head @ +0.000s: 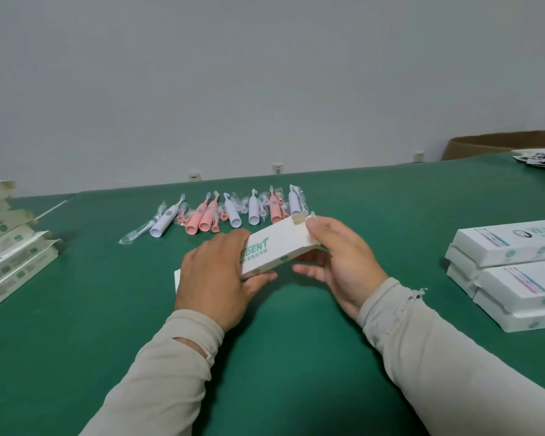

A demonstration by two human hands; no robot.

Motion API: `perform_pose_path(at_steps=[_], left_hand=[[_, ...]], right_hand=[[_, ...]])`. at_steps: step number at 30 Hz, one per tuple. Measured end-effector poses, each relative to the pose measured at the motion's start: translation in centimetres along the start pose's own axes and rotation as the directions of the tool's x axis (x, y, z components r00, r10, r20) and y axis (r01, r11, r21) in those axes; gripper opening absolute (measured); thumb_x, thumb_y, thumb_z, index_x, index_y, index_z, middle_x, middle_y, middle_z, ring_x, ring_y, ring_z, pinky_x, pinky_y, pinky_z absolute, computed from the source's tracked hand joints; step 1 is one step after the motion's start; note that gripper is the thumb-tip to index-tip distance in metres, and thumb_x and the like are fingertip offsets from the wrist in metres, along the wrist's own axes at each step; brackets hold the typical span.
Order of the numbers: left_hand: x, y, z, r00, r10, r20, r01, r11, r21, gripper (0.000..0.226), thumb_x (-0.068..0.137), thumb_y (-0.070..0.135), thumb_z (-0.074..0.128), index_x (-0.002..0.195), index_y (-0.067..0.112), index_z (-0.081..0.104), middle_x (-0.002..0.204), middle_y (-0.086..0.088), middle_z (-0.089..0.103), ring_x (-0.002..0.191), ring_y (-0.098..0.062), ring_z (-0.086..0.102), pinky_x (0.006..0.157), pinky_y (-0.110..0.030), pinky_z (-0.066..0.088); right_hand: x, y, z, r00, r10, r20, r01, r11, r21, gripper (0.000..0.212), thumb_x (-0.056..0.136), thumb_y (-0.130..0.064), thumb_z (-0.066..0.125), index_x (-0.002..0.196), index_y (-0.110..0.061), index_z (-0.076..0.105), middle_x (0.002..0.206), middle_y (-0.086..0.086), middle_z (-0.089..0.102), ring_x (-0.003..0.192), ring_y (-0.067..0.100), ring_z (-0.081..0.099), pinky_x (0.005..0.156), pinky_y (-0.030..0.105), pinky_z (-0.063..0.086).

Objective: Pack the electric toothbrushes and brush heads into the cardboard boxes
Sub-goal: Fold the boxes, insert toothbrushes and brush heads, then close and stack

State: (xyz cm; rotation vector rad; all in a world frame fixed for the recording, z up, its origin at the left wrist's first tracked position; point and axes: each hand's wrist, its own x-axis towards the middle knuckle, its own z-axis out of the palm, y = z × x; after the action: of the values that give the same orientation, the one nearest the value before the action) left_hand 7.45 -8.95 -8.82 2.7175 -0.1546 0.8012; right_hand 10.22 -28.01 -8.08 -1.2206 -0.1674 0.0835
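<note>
Green felt covers the table (280, 357), which runs back to a pale grey wall (265, 73) with three sockets low along it. At the far right a brown carton (485, 146) is cut off by the frame edge, with a heap of printed packets (541, 160) before it, too blurred to read. Four closed white boxes (513, 272) are stacked in two layers on the right, partly out of frame. On the left lies a fanned pile of flat boxes (10, 247); their count cannot be told. Beyond the hands runs a row of toothbrushes (230, 212): four white and three pink handles, with wrapped brush heads among them, too small to count. Held just above the table is one white cardboard box (274, 247) printed in green, its far flap open. The left hand (214, 275) grips its near end; the right hand (337, 259) pinches the flap end.
</note>
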Motion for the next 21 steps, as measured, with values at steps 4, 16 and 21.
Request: perform_pose_path(at_steps=[4, 16, 21], left_hand=[[0.0, -0.2, 0.2, 1.000, -0.015, -0.007, 0.015, 0.999, 0.028, 0.050, 0.075, 0.064, 0.069, 0.107, 0.032, 0.048, 0.098, 0.011, 0.055, 0.087, -0.019, 0.048, 0.077, -0.035, 0.030], [0.4, -0.8, 0.2, 0.993, 0.105, 0.051, -0.113, 0.977, 0.181, 0.049, 0.080, 0.055, 0.066, 0.117, 0.026, 0.053, 0.104, 0.003, 0.061, 0.097, -0.025, 0.056, 0.084, -0.039, 0.036], [0.9, -2.1, -0.1, 1.000, -0.002, -0.013, 0.005, 0.968, 0.250, 0.052, 0.076, 0.049, 0.072, 0.117, 0.023, 0.054, 0.103, 0.000, 0.064, 0.094, -0.028, 0.059, 0.083, -0.041, 0.038]], right_hand=[[0.4, -0.1, -0.3, 0.993, -0.010, -0.114, 0.006, 0.999, -0.033, 0.011, 0.100, -0.006, 0.055, 0.108, -0.009, 0.062, 0.081, 0.000, 0.077, 0.065, 0.014, 0.071, 0.057, 0.025, 0.057], [1.0, 1.7, -1.3, 0.994, -0.068, -0.084, -0.038, 0.513, -0.858, 0.028, 0.094, -0.018, 0.051, 0.090, -0.027, 0.077, 0.089, -0.011, 0.075, 0.084, 0.019, 0.069, 0.079, 0.033, 0.057], [4.3, 0.5, -1.3, 0.952, -0.199, -0.232, -0.076, 0.580, -0.811, 0.030, 0.094, -0.018, 0.053, 0.119, -0.024, 0.069, 0.123, -0.007, 0.069, 0.103, 0.016, 0.064, 0.092, 0.024, 0.044]])
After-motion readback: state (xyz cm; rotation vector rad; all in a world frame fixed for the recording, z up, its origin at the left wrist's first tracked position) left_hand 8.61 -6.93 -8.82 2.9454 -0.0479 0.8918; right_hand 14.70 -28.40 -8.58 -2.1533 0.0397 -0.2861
